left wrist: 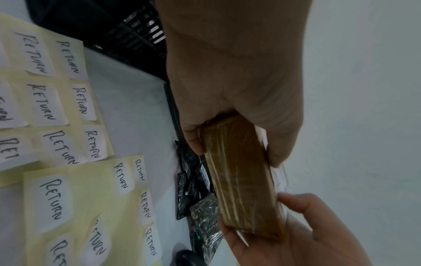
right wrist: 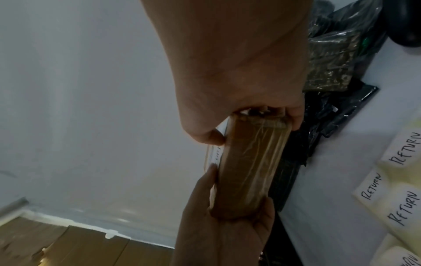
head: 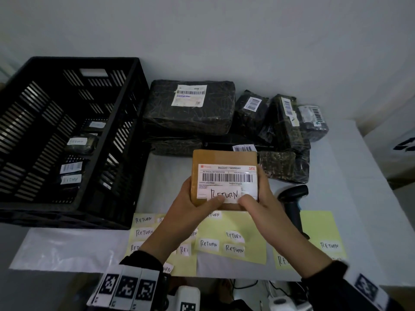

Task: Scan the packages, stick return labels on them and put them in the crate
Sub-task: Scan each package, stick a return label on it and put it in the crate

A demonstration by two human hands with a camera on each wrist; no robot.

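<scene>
the brown box (head: pixel 224 162) is held above the table in the lower middle of the head frame, the left hand (head: pixel 197 198) and the right hand (head: pixel 258 198) both grasping its sides, thumbs pressing on the return label (head: pixel 225 194). the label covers part of the shipping label (head: pixel 226 176), below the barcode. i judge that if the thumbs press unevenly, a corner may stay up and peel later in the crate (head: pixel 67 205) at the left. the box is wrapped in smooth tape, so it may slip.

Dim, flat, bluish light; soft shadows; wide-angle bending at edges; both wrist views blurred, perhaps from motion.
</scene>
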